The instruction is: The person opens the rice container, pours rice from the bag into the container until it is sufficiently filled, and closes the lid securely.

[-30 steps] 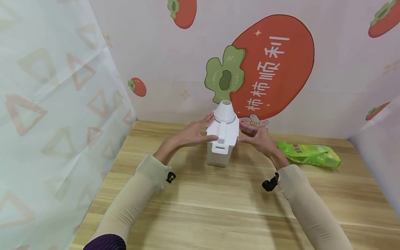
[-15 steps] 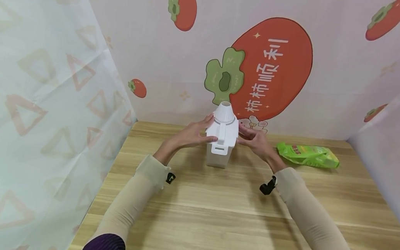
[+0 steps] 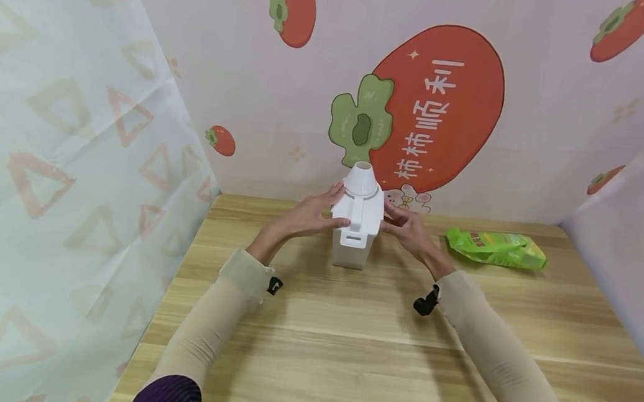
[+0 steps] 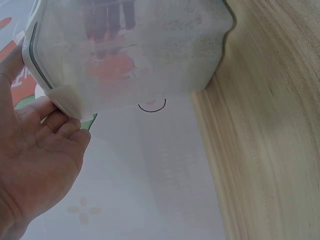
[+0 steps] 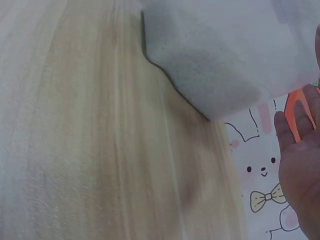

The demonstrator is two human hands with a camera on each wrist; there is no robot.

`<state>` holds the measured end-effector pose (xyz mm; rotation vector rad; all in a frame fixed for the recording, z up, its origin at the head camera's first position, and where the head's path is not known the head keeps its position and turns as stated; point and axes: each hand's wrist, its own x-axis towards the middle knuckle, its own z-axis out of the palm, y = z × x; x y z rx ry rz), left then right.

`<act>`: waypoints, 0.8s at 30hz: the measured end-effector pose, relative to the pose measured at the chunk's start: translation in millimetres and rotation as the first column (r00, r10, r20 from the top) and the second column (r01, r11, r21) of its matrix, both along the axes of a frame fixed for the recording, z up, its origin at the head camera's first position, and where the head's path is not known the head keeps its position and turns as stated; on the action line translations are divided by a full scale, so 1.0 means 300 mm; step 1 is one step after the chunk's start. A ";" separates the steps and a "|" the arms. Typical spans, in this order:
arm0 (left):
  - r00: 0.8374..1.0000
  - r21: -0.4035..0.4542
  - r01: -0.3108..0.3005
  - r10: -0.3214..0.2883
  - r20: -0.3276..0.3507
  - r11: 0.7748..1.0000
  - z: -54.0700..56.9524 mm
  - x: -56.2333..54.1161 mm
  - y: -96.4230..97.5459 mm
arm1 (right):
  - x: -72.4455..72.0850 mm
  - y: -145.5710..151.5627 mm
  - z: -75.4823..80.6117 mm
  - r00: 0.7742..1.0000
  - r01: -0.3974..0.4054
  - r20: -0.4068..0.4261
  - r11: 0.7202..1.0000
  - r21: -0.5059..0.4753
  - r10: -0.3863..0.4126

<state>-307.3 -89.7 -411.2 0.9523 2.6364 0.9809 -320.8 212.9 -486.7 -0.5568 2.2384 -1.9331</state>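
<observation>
In the head view, a translucent storage container (image 3: 350,257) with a white lid (image 3: 358,211) stands upright near the back wall. A cone-shaped white spout cap rises from the lid's far end. My left hand (image 3: 311,216) grips the lid's left side, its thumb across the front part; the left wrist view shows curled fingers (image 4: 60,122) under the rim. From the other side my right hand (image 3: 412,229) holds the lid's right edge between thumb and fingers. Several of its fingers (image 5: 285,132) show beside the container's wall in the right wrist view. Some contents are faintly visible through the walls.
A crumpled green packet (image 3: 496,249) lies on the wooden table (image 3: 345,352) to the right of the right hand. A patterned back wall (image 3: 284,99) stands close behind the container. Side panels rise at the left (image 3: 74,208) and right of the table.
My right wrist and forearm have shifted slightly left and toward me, the hand still at the lid's right edge. The left hand and the container stay in place.
</observation>
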 end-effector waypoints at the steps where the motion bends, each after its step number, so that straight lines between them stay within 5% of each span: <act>1: 1.000 0.002 0.001 -0.001 0.001 1.000 0.000 -0.001 0.001 | -0.001 -0.001 -0.003 1.000 -0.003 -0.002 1.000 -0.012 0.003; 18: 1.000 0.011 -0.005 0.005 0.002 1.000 0.004 0.000 -0.002 | -0.001 0.036 0.048 0.996 -0.091 -0.019 0.996 0.010 0.091; 24: 1.000 0.012 -0.003 0.003 0.002 1.000 0.001 -0.001 -0.006 | -0.008 0.044 0.086 0.994 -0.088 -0.060 0.990 0.108 0.095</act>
